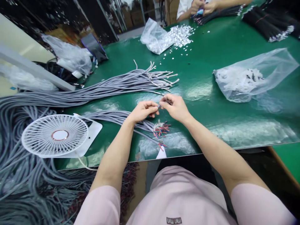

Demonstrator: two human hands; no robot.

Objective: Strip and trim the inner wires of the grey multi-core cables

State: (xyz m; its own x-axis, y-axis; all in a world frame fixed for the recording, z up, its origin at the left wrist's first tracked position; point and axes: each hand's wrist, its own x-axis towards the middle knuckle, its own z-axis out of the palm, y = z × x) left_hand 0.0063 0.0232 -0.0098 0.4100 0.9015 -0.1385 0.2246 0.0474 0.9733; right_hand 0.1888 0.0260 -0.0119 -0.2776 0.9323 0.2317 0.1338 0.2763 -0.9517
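Cables (14,131) lie in a thick grey tangle well to the left of both hands, spilling below the table's edge. A white fan (60,135) rests nearer, left of the person's left forearm. Further in, a long grey bundle (112,83) runs just beyond the left hand, its loose ends fanned out beyond both hands, while a shorter bundle (110,116) passes behind the left wrist and comes out below the fingers as bared ends (161,128) of red, blue and white wire. The left hand (145,111) is pinched narrow on a grey cable end (159,106), mostly hidden. Beyond it sits a clear bag (156,37); nearer the person, a white pointed thing (161,152) stands by the edge. The right hand (172,106) almost meets the left, fingers drawn in; I can't tell what the dark bit at them is. Well beyond it are scattered white pieces (181,36) and a co-worker's hands (203,7), holding something small and blue. Off to its right lie another bag (246,78) of white pieces and, further away, black cables (267,23).
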